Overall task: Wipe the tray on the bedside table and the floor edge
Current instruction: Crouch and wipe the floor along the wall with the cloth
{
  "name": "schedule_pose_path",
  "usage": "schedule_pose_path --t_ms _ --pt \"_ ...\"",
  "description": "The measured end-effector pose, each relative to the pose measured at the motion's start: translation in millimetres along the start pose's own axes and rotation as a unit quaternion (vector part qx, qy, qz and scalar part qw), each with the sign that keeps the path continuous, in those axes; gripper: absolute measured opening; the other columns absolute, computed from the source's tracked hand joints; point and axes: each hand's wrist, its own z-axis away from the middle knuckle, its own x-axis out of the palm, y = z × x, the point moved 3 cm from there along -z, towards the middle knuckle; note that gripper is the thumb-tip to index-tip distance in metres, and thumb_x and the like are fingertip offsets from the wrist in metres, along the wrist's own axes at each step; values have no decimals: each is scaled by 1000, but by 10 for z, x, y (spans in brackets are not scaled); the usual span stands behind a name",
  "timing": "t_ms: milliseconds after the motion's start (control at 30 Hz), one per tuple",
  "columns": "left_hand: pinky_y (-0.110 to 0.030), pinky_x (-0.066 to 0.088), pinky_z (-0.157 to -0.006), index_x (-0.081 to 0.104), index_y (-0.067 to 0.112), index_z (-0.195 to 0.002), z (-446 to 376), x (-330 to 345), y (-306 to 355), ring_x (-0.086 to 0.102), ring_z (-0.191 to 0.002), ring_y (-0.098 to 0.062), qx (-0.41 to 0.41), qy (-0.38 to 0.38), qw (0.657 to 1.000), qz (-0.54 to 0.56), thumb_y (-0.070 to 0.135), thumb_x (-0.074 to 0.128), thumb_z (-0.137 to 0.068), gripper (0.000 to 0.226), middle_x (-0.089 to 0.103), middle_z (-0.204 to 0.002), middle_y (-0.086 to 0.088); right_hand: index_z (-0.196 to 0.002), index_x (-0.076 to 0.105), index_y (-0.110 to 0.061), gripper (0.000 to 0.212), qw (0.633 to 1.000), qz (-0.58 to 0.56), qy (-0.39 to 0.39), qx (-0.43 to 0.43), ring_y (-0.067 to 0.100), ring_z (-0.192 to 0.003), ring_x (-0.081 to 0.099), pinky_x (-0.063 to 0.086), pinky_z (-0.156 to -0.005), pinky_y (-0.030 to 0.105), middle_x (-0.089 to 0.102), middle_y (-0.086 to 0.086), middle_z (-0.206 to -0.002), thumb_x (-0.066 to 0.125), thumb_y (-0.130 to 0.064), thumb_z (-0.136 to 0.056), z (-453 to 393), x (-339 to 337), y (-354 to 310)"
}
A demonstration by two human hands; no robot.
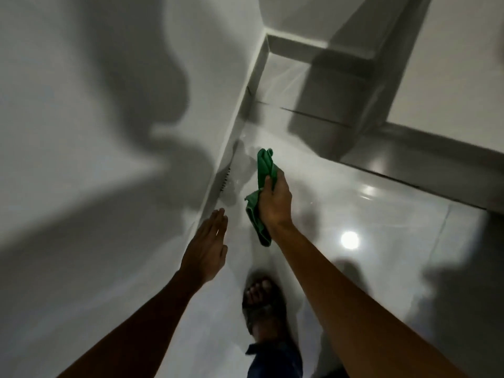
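cloth (264, 170): green, soft woven fabric, matt, crumpled
floor (381, 241): pale tile, glossy, smooth, mirrors a lamp spot
wall (81, 105): pale, smooth, matt paint look
skirting (231, 148): pale tile strip, slight sheen
sandal (261, 304): dark, matt; material unclear

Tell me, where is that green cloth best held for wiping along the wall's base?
Probably around its bunched middle, coming from above, as the right hand does now. The green cloth hangs limp with both ends loose, so a mid-grip leaves the lower end free to press into the floor edge.
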Motion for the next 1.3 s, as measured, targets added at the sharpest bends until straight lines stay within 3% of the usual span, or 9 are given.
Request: schedule_pose_path --t_ms 67,167,333,467,667,800,1000,1133,1300 --pt "-64 49 -123 57 -17 -152 -3 206 -145 53 -152 -53 -1 -1 1000 -19 1 83 -87 72 52 -163 -36 -153 50 -11 39 999 6 5 -31 16 -91 63 56 -80 13 69 10 -115 37 -11 -116 -150 297 167" --pt "-64 53 -119 61 -19 -146 20 527 -220 60 -145 -54 -11 49 997 -52 -5 54 -97 52 60 -155 -38 -147 52 -7 36 999 18 -11 -48 32 -106 66 56 -98 44 69 20 -126 41 -14 -114 -369 686 407" --pt "-62 61 -110 62 -16 -146 83 945 -236 64 -143 -49 -87 91 991 -41 0 33 -103 54 63 -155 -33 -143 66 -20 42 998 -52 -19 -6 21 -118 72 54 -110 25 74 5 -135 46 -42 -114 -668 1189 594" --pt "-54 69 -96 72 -14 -135 90 1142 -239 74 -131 -45 -93 115 985 -87 -12 35 -96 54 69 -146 -33 -145 61 -23 34 994 8 6 -107 3 -134 61 45 -121 37 69 1 -140 47 -19 -114 -653 1419 818" --pt "-56 69 -95 71 -16 -135 160 1280 -242 71 -133 -48 -109 118 982 -102 -22 32 -103 51 67 -146 -37 -152 54 0 48 932 220 2 -288 31 -148 55 39 -130 43 60 19 -155 57 0 -104 -361 1416 1431" --pt "-61 68 -93 71 -19 -133 190 1339 -199 71 -130 -54 -81 147 980 -106 -8 -6 -113 80 66 -144 -41 -155 51 2 55 884 305 -35 -353 33 -152 51 32 -133 42 54 19 -161 57 -3 -101 -520 1329 1473" --pt "-47 28 -131 59 -21 -145 234 1537 -353 56 -146 -58 -80 175 981 0 3 42 -96 57 51 -160 -40 -165 34 -9 62 910 280 57 -302 28 -160 38 24 -136 40 41 11 -171 50 -31 -110 -706 1463 1212" --pt "-48 32 -133 49 -13 -159 255 1673 -455 41 -162 -47 -64 188 977 73 20 47 -108 60 40 -173 -31 -163 41 -9 61 887 331 36 -319 26 -161 36 16 -137 39 44 11 -170 46 -32 -107 -441 1479 1411" --pt "-31 8 -142 33 -7 -169 317 1818 -519 24 -172 -37 -64 172 978 103 27 50 -106 74 21 -185 -22 -161 43 -8 62 853 368 -4 -369 24 -160 38 30 -134 48 47 11 -168 43 -31 -104 -304 1401 1571"
